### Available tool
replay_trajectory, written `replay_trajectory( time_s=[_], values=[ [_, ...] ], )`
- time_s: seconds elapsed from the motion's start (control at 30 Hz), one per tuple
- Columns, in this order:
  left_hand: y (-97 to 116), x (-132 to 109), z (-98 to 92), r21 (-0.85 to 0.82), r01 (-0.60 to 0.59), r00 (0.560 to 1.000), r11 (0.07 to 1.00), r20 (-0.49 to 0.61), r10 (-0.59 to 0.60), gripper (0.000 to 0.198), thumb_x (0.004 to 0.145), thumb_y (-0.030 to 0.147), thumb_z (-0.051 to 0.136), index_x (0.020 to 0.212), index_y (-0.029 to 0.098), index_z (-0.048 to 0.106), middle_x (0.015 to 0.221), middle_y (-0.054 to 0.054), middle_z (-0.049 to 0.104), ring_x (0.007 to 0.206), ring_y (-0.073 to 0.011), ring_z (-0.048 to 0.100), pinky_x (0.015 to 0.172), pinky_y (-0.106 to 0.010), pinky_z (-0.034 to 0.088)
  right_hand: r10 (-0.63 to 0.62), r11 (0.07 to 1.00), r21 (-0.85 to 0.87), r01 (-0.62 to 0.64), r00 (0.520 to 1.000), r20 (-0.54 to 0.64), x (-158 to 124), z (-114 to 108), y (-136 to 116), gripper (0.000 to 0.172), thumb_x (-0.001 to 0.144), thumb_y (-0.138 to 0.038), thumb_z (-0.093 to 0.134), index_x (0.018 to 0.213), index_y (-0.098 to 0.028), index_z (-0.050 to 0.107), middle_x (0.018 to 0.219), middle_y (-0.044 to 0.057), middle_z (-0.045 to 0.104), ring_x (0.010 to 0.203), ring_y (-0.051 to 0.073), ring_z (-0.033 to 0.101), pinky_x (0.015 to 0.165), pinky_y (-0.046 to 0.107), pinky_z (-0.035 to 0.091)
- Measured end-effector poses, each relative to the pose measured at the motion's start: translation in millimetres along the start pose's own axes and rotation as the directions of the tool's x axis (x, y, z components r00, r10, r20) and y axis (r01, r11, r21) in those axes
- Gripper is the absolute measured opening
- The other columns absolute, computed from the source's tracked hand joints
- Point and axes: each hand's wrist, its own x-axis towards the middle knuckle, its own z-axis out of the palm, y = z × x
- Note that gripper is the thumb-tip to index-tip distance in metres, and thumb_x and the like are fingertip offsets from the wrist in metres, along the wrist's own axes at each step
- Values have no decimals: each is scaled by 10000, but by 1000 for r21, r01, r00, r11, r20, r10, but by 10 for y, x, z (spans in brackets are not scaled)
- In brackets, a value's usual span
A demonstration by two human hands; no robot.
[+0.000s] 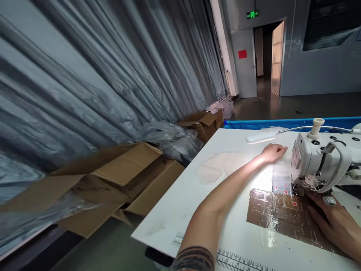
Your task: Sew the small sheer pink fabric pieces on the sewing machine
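Observation:
A white sewing machine (310, 162) stands at the right, its lamp lighting the work under the needle. Beneath its presser foot lies a translucent strip (282, 172) with small red marks, over a shiny brown sheet (275, 214) wrapped in clear film. My left hand (273, 153) is reached out behind the foot, with curled fingers closed on the far end of the strip. Close to the needle, my right hand (331, 222) lies on the brown sheet with fingers stretched out. The machine head partly hides its fingertips.
The white table (169, 222) has a printed ruler (234, 259) along its front edge. A white lamp bar (261, 137) on a bendable arm sits behind my left hand. Open cardboard boxes (132, 165) and clear plastic bags (177, 141) crowd the floor left, beside a grey curtain (113, 75).

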Motion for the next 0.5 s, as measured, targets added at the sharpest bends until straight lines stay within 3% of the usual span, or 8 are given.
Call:
replay_trajectory(
  time_s=[0.1,0.2,0.27,0.4,0.5],
  values=[
    [-64,87,35,-8,25,1000,1000,-5,-25,512,1006,469,268,1198,153,622,1263,-137,624,1173,-301,565,988,-413,414,-27,999,-16,27,1000,2,27,-62,-21,456,974,-353,338,1160,-198,724,998,154,716,764,285,715,587,395,611],
    [-72,14,14,0,21,1000,1000,-4,-21,623,965,531,362,1463,158,385,1552,-165,355,1428,-369,308,1133,-530,244,-99,995,-18,98,993,-62,70,-159,-78,479,974,-348,323,1098,-158,745,977,179,716,696,275,715,518,372,605],
    [-38,-94,-18,9,-29,1000,1000,-1,29,645,952,526,407,1482,160,364,1584,-156,299,1457,-349,256,1169,-502,197,-141,990,-15,140,984,-107,101,-237,-146,470,977,-345,328,1047,-166,756,970,179,720,662,274,708,507,381,603],
    [63,-332,-49,31,-182,982,983,58,180,445,918,455,533,1283,212,606,1425,-99,523,1321,-279,460,1144,-384,274,-244,967,60,249,967,-75,125,-435,-383,387,996,-307,373,1057,-253,751,863,92,746,641,242,712,533,345,597],
    [98,-450,-19,46,-222,971,974,100,217,355,928,426,536,1208,244,656,1368,-89,574,1271,-281,506,1103,-415,319,-341,919,188,347,938,-66,26,-578,-574,330,1014,-280,409,1199,-282,682,844,34,753,642,183,711,536,268,575]
  ],
)
